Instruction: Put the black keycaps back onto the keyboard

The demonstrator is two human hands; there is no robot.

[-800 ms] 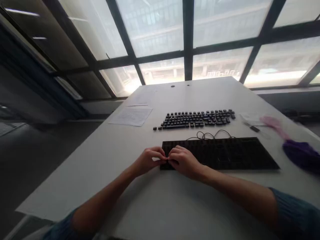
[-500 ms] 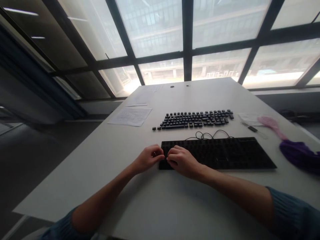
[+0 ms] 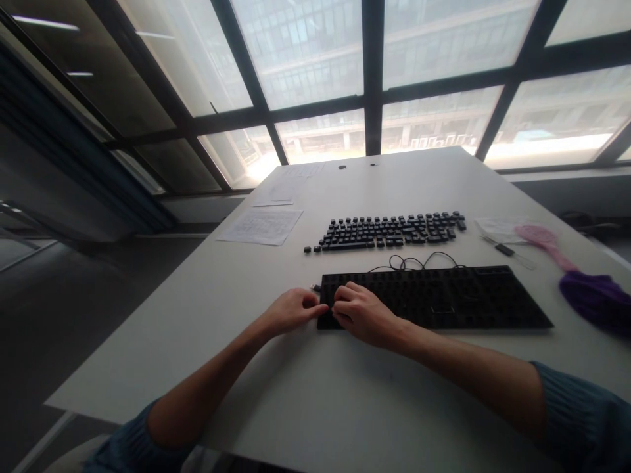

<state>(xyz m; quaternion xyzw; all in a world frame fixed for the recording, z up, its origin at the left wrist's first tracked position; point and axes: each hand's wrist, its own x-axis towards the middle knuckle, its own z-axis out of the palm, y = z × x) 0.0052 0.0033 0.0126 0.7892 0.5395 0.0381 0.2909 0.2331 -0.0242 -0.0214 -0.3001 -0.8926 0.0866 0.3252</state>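
Observation:
A black keyboard [image 3: 473,299] without its keycaps lies flat on the white table. At its left end, my left hand [image 3: 294,310] is closed, the thumb tip reaching over the keyboard's edge. Whatever is between those fingers is hidden. Close beside it, my right hand [image 3: 363,314] is over the keyboard's left part with its fingers pinched together. What it pinches, if anything, is too small to make out. Beyond the keyboard, loose black keycaps [image 3: 389,231] stand in rows. A cable plug [image 3: 315,288] pokes out near my left fingers.
A thin cable [image 3: 419,263] loops behind the keyboard. Papers [image 3: 261,226] lie at the left of the table [image 3: 276,401]. To the right are a clear plastic bag [image 3: 503,230], a small tool with a black handle [image 3: 505,249], a pink item [image 3: 539,236] and purple cloth [image 3: 591,295].
The view has shifted slightly. My left hand's curled fingers have drawn back a little from the keyboard's corner, and the plug there now shows. My right hand stays pinched over nearly the same spot.

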